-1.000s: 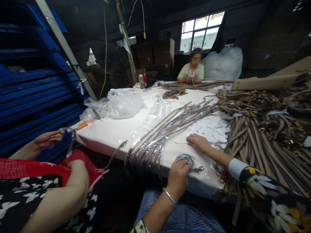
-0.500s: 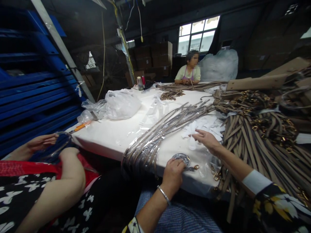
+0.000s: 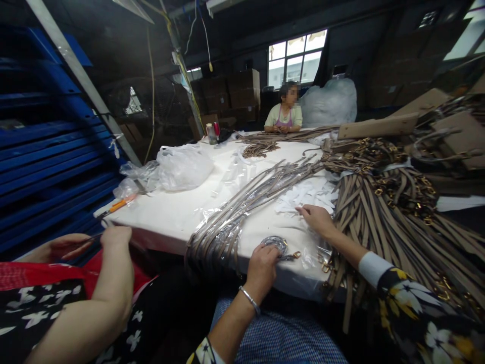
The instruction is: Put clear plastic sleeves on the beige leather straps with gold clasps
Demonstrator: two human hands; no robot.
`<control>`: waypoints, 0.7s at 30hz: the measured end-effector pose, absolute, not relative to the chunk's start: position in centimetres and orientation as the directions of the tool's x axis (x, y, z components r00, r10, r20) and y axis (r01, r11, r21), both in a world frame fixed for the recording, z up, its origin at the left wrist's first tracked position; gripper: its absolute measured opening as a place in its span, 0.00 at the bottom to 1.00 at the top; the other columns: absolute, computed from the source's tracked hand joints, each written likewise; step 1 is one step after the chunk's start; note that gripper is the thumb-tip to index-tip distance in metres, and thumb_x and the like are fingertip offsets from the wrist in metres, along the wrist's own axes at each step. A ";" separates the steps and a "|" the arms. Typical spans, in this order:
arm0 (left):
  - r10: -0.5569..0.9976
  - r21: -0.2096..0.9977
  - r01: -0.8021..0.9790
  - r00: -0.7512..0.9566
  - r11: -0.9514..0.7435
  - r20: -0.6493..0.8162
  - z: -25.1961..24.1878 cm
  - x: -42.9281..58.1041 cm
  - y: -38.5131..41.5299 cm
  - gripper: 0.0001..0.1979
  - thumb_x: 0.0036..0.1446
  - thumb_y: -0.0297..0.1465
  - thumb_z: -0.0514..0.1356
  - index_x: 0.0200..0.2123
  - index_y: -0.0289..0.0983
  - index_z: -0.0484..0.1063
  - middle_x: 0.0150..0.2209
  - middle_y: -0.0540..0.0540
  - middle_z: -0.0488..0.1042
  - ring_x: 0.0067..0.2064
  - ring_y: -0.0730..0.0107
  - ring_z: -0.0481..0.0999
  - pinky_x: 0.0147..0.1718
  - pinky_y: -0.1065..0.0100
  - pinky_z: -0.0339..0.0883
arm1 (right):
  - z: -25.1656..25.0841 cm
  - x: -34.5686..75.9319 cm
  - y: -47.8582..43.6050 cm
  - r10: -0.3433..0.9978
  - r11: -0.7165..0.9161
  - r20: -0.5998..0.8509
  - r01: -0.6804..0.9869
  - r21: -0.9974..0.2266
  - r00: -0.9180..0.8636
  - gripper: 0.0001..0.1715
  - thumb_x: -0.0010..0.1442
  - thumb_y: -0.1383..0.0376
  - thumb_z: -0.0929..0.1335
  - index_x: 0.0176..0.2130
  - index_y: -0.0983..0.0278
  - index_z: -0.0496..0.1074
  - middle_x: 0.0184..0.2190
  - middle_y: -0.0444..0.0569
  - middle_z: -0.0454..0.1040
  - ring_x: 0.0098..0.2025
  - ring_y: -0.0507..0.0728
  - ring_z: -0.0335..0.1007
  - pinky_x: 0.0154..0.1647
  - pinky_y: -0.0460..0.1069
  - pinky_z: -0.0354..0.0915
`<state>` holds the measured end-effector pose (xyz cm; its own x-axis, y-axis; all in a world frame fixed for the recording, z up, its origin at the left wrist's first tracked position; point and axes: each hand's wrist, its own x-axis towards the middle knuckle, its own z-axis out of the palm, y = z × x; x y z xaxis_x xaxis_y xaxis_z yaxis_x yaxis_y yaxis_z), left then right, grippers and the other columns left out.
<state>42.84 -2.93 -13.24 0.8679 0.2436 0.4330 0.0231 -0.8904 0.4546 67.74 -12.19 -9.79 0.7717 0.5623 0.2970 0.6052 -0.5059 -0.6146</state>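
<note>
My left hand [image 3: 262,265], a bangle at its wrist, is closed on a coiled strap [image 3: 273,242] in clear wrapping at the table's front edge. A gold-coloured clasp [image 3: 296,255] sticks out to the right of the coil. At the near edge of a loose heap of white slips [image 3: 322,194], my right hand [image 3: 316,220] has its fingers pinched together on a white slip. Between and beyond my hands, long brown straps [image 3: 242,202] in clear plastic lie across the table and hang over its front edge.
Brown straps with gold clasps [image 3: 379,217] are piled at the right, hanging over the edge. A plastic bag [image 3: 185,167] and an orange-handled tool [image 3: 120,204] lie on the left of the white table [image 3: 151,212]. One co-worker's arms [image 3: 113,273] are close on my left; another person [image 3: 284,114] sits opposite.
My right hand's spread fingers have come down to the white slips and drawn together. My left hand stays on the coiled strap. The whole view has shifted slightly.
</note>
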 end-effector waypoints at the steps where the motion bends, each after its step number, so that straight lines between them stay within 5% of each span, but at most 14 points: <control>1: 0.245 0.455 0.026 0.869 -0.890 0.430 -13.2 42.8 -2.9 0.12 0.55 0.18 0.56 0.38 0.38 0.72 0.41 0.46 0.78 0.44 0.64 0.76 0.54 0.55 0.66 | -9.9 67.9 -12.3 0.577 -0.499 0.304 0.622 -0.603 0.758 0.19 0.56 0.52 0.66 0.23 0.62 0.72 0.16 0.45 0.72 0.22 0.55 0.66 0.23 0.47 0.54; 6: 0.257 0.455 0.044 0.872 -0.889 0.418 -12.9 42.8 -3.0 0.19 0.54 0.17 0.56 0.47 0.38 0.70 0.42 0.46 0.79 0.45 0.64 0.76 0.54 0.56 0.66 | -10.4 66.9 -13.8 0.662 -0.434 0.345 0.715 -0.548 0.666 0.12 0.56 0.61 0.65 0.35 0.63 0.75 0.27 0.47 0.79 0.28 0.57 0.74 0.28 0.48 0.63; 9: 0.246 0.424 0.053 0.876 -0.904 0.415 -12.6 42.9 -3.1 0.33 0.53 0.16 0.55 0.62 0.39 0.56 0.46 0.45 0.77 0.46 0.64 0.76 0.54 0.57 0.66 | -10.5 64.6 -14.6 0.725 -0.378 0.367 0.782 -0.496 0.583 0.10 0.56 0.65 0.65 0.35 0.62 0.76 0.31 0.49 0.80 0.34 0.59 0.76 0.35 0.50 0.66; 13: 0.200 0.338 0.058 0.894 -0.940 0.402 -12.3 43.0 -3.3 0.41 0.53 0.15 0.54 0.67 0.42 0.43 0.42 0.48 0.78 0.43 0.65 0.76 0.51 0.59 0.68 | -10.7 61.2 -14.5 0.781 -0.311 0.378 0.835 -0.455 0.497 0.13 0.59 0.65 0.64 0.41 0.59 0.76 0.40 0.51 0.81 0.40 0.61 0.77 0.41 0.51 0.67; 17: 0.215 0.300 0.099 0.897 -0.949 0.386 -12.8 42.9 -3.3 0.34 0.54 0.16 0.52 0.63 0.39 0.55 0.37 0.47 0.77 0.39 0.64 0.75 0.47 0.60 0.70 | -11.1 59.5 -13.5 0.804 -0.285 0.357 0.835 -0.470 0.475 0.14 0.57 0.64 0.67 0.43 0.57 0.76 0.36 0.48 0.82 0.38 0.60 0.78 0.38 0.50 0.68; 21: 0.209 0.325 0.061 0.871 -0.944 0.445 -13.6 42.8 -3.3 0.21 0.54 0.17 0.53 0.51 0.36 0.70 0.42 0.43 0.77 0.46 0.62 0.74 0.56 0.58 0.64 | -11.2 60.8 -12.4 0.780 -0.310 0.338 0.794 -0.522 0.527 0.10 0.56 0.59 0.68 0.36 0.61 0.78 0.27 0.45 0.81 0.30 0.58 0.77 0.32 0.48 0.69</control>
<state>42.84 -3.29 -13.59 0.8707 0.2092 0.4451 0.0609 -0.9439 0.3246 60.84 -12.35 -11.19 0.5270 0.7796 0.3385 0.7943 -0.3101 -0.5224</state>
